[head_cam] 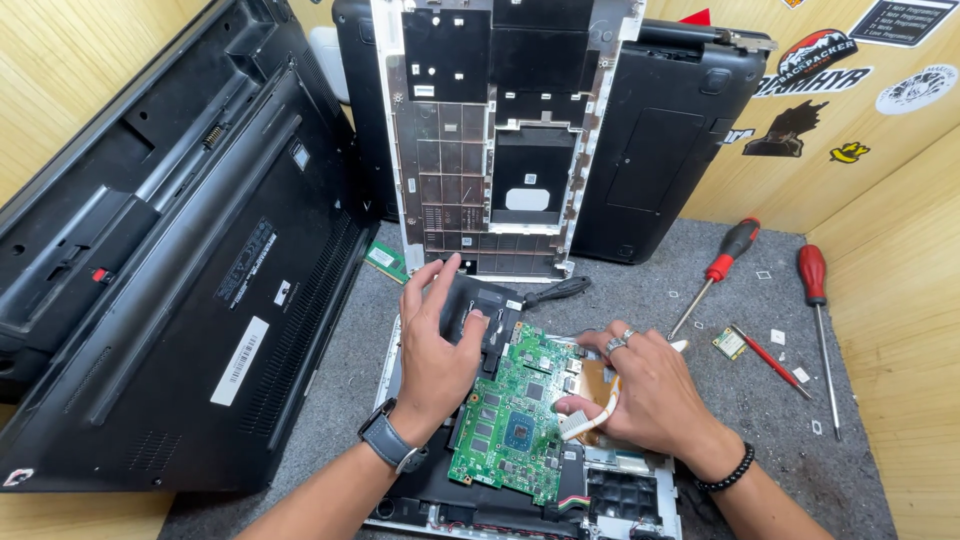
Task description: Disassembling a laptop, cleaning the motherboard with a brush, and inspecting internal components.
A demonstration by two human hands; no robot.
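Green circuit board (pixel 515 420) lies in the middle of an opened laptop base (pixel 640 500) on a grey felt mat (pixel 860 470). The left hand (pixel 437 345), a dark watch on its wrist, rests just left of the board, fingers spread over a black fan block (pixel 490 305) touching the board's upper left corner. The right hand (pixel 645 385), wearing rings and a bead bracelet, sits at the board's right edge, pinching a flat white ribbon cable (pixel 592 415) between thumb and fingers. Behind the board, a laptop cover (pixel 495 130) stands upright with its bare inside showing. Left of the board, a large black laptop (pixel 170 270) leans tilted. Well right of the board lie two red-handled screwdrivers (pixel 722 262) (pixel 815 290), with a small green card (pixel 729 343) between them and the board.
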